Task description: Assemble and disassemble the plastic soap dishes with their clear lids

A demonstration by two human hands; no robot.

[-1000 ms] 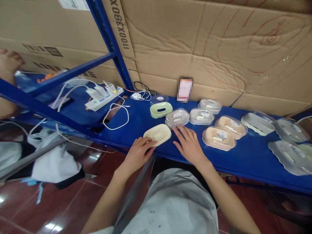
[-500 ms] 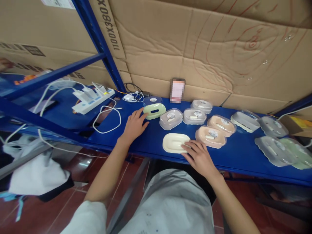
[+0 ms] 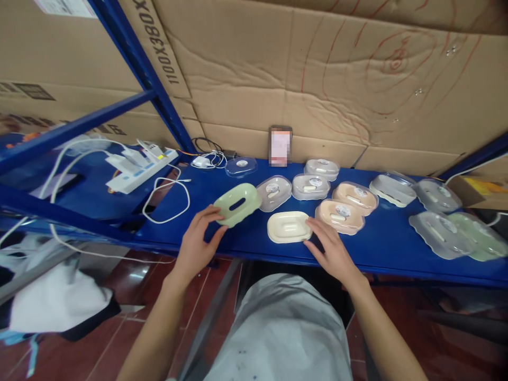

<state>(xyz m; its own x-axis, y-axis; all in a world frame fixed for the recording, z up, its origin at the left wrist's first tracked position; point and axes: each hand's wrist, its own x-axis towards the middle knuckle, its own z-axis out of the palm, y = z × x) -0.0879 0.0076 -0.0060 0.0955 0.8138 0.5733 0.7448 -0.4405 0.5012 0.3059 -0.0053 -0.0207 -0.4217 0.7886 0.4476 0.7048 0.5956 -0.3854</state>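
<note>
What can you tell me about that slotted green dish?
The green dish is pale, rounded-oblong, apparently plastic, with a raised rim and an elongated slot in its base. Its inside faces up. The left hand holds its left end. It is left of the cream dish; whether it touches the blue shelf is unclear.

Open shelf (image 3: pixel 204 186) lies between white cable (image 3: pixel 174 180) and green dish (image 3: pixel 239 214); lidded boxes (image 3: pixel 310 188) crowd the right.

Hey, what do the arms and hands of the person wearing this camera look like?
The left hand and right hand show no gloves. Both forearms are bare, with no watch or bracelet visible. The garment below is pale grey-white; its sleeves can't be made out clearly.
</note>
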